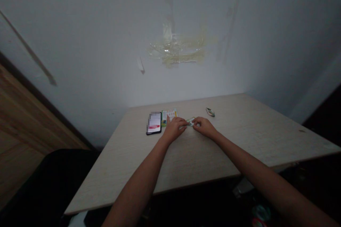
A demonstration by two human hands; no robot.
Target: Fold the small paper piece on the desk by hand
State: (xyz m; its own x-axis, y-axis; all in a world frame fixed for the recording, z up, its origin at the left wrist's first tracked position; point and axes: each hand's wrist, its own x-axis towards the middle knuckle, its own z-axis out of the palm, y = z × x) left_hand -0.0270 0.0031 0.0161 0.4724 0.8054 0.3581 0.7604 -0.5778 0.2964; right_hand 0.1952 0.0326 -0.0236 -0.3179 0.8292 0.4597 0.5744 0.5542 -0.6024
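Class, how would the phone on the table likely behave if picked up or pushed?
The phone looks like a rigid slab, so it probably won't flop. Lying flat on the table, it seems likelier to slide than roll or tip.

The small printed paper piece (190,121) is lying just right of and below the centre of the frame. Its visible face is showing a pale ground with green and darker printed patches; the print is appearing too small and blurred to read. The piece is running at a slant, its right end pointing toward the upper right of the frame. Both ends are being gripped and partly covered; the middle is showing. Its folding condition is escaping clear determination.
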